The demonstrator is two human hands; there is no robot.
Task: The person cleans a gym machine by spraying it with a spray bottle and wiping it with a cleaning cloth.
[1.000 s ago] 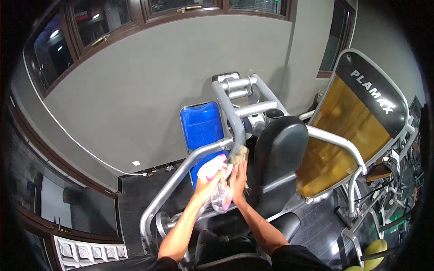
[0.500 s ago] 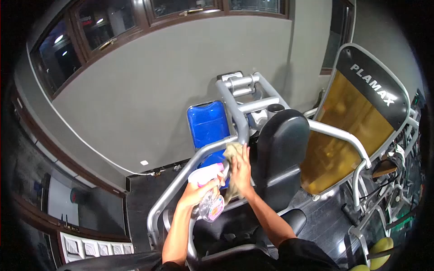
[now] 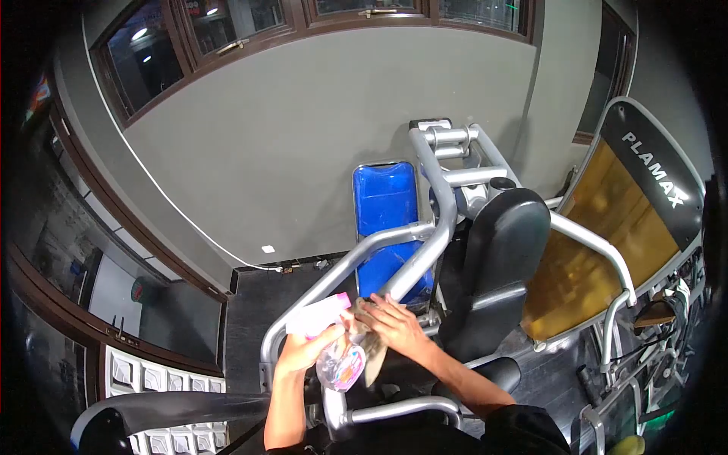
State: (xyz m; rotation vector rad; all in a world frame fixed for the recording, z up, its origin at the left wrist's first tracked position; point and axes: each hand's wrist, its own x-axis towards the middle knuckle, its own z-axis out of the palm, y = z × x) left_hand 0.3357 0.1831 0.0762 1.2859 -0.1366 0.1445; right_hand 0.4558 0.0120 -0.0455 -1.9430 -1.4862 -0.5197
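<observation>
My left hand (image 3: 302, 352) is closed around a clear spray bottle (image 3: 340, 367) with a pink-and-white trigger head and a colourful label. Beside it, my right hand (image 3: 400, 327) presses a beige cloth (image 3: 373, 362) against the lower part of a thick silver tube (image 3: 425, 267) on an exercise machine. Part of the cloth hangs below the fingers. The machine's black padded backrest (image 3: 506, 246) rises to the right of my right hand.
A blue padded board (image 3: 385, 199) leans by the grey wall behind the machine. On the right stands a PLAMAX panel (image 3: 607, 243). A curved silver bar (image 3: 322, 287) runs along my left, and white patterned blocks (image 3: 159, 378) lie at lower left.
My right hand has slid down the silver tube with the cloth, closer to the spray bottle. The view has shifted, so the machine appears further right.
</observation>
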